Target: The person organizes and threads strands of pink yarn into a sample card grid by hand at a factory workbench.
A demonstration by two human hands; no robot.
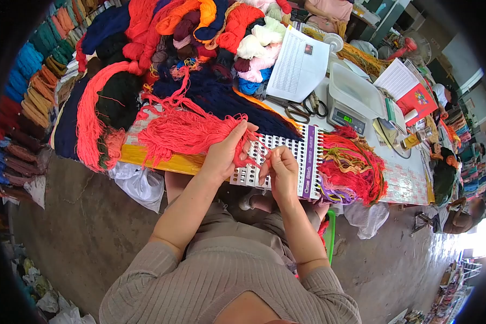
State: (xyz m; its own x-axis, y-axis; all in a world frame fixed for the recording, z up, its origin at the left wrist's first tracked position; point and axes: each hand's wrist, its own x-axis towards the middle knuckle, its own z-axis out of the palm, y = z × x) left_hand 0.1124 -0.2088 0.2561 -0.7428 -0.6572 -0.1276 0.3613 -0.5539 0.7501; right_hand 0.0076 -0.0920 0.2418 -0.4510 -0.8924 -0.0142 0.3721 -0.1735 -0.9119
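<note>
A thick bundle of coral-red thread (186, 135) lies across the table's front edge, and my left hand (228, 154) is closed around its right end. Just to the right, my right hand (281, 171) pinches at loose coral strands coming off that bundle; its fingertips are pressed together. Beneath both hands is a white card with rows of punched holes (249, 175) and a purple printed strip (309, 170). Multicoloured threads (351, 167), mostly red with green, yellow and purple, hang from the card's right edge.
Skeins of yarn (237, 27) are heaped at the back. Behind the card lie black scissors (297, 112) and a printed sheet (298, 65). A digital scale (346, 117) carries a clear plastic tub (356, 89). A person (329, 13) sits across the table.
</note>
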